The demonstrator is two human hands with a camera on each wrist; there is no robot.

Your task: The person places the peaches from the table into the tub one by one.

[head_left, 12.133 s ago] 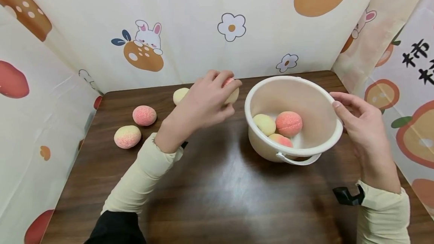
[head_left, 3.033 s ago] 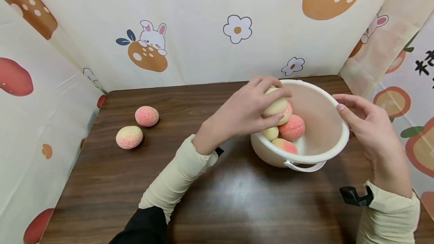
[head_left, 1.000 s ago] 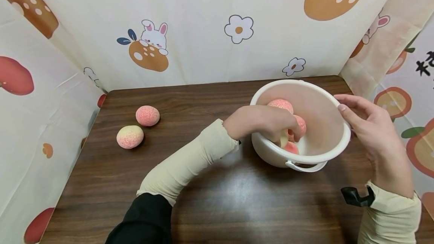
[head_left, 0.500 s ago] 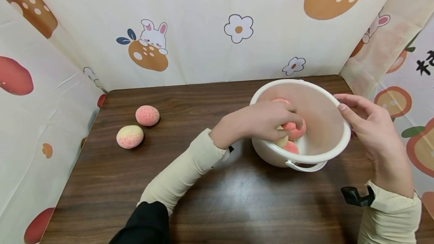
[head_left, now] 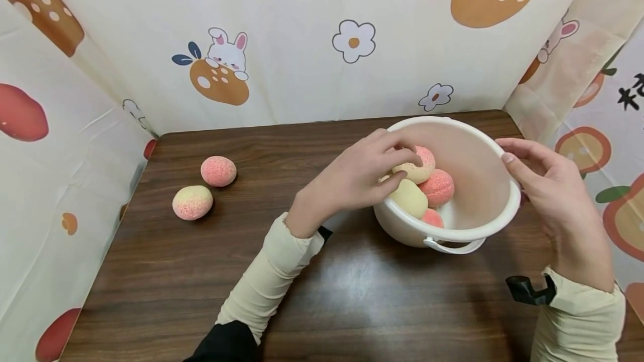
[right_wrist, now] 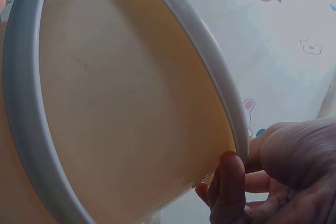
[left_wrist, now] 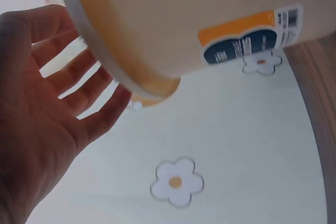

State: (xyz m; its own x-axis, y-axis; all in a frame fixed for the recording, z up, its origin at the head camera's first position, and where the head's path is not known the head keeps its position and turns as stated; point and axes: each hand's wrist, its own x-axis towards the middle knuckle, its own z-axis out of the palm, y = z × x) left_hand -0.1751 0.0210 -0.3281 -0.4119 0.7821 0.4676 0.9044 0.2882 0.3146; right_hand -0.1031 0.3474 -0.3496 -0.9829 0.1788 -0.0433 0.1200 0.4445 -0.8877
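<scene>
A white bucket (head_left: 465,233) stands on the table's right half, with several artificial peaches inside. Among them are a pale yellow peach (head_left: 410,199), a pink one (head_left: 437,187) and a speckled yellow-pink one (head_left: 422,165). My left hand (head_left: 354,175) hovers at the bucket's left rim, fingers loosely bent and holding nothing. In the left wrist view, that hand's spread fingers (left_wrist: 86,90) are beside the rim. My right hand (head_left: 555,194) pinches the right rim between thumb and fingers; the right wrist view shows the thumb (right_wrist: 229,182) against it.
Two more peaches lie on the table's left: a pink one (head_left: 218,171) and a yellow-pink one (head_left: 193,203). The brown wooden table (head_left: 342,295) is bordered behind and at both sides by printed cloth (head_left: 292,71). The bucket's handle (head_left: 455,247) hangs at its front.
The yellow peach, held over the bucket 3 seconds ago, now lies inside, released. My left hand has risen from the bucket's interior and drawn back left. The right hand keeps its place.
</scene>
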